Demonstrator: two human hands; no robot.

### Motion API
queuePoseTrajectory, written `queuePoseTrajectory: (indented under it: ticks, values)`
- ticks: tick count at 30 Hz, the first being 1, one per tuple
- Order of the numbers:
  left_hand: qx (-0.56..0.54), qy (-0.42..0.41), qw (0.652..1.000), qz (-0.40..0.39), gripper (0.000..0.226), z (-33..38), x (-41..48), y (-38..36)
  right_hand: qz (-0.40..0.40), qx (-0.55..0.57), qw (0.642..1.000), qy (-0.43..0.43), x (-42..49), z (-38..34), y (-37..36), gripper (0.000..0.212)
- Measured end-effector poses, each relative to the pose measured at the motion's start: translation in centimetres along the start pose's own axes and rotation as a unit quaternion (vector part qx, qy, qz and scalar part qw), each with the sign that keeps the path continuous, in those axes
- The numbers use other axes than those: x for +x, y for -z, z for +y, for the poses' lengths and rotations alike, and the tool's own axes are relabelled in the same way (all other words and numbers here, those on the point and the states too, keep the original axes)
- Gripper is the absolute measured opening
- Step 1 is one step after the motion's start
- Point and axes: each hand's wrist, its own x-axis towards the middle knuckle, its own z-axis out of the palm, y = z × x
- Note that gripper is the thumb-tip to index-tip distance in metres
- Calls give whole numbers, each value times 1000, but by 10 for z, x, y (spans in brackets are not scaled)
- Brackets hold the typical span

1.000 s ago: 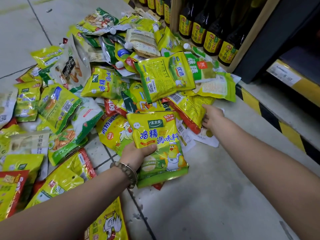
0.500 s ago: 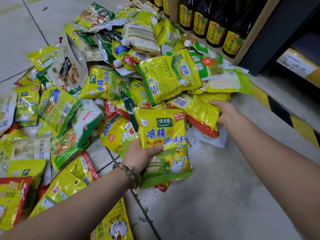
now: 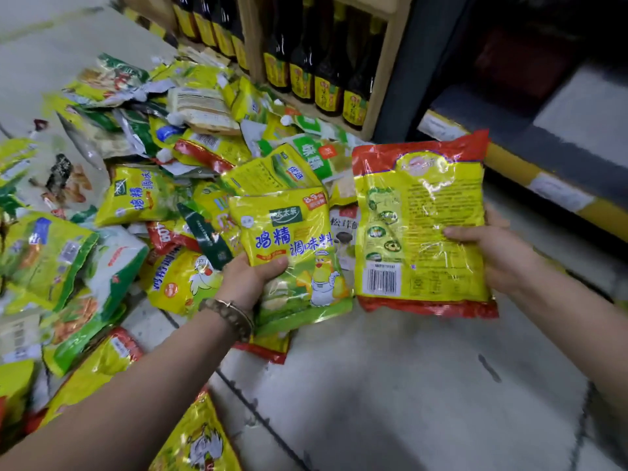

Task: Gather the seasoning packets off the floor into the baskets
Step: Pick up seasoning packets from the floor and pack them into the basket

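The left hand [image 3: 251, 277] grips a yellow packet [image 3: 292, 246] by its side edge. Beside it, the right hand [image 3: 499, 253] grips a red-edged packet [image 3: 421, 226], probably to carry both together.

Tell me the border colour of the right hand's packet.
Red bands on the yellow packet; head view.

Bright light from above, white glare streaking the foil packet [image 3: 424, 212] (barcode side); far pile [image 3: 142, 96] smeared with blur, shelf recess [image 3: 530, 49] dim, edges bowed

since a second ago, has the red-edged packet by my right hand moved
Yes, the right hand lifted the red-edged packet up off the floor pile.
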Motion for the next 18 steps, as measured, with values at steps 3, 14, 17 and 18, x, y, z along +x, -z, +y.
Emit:
queuePoseTrajectory:
  ticks: [3, 14, 17, 18]
  values:
    - [21, -36, 998, -41, 18, 20, -18, -19, 17, 34, 999, 26, -36, -27, 18, 58]
    - [104, -141, 978, -115, 13, 103, -109, -80, 84, 54, 992, 81, -145, -112, 79, 43]
    - [105, -174, 971, -129, 8, 126, -138, -107, 107, 63, 986, 107, -181, -135, 101, 41]
    - [90, -172, 971, -139, 9, 132, -150, -118, 120, 64, 984, 117, -193, -141, 111, 40]
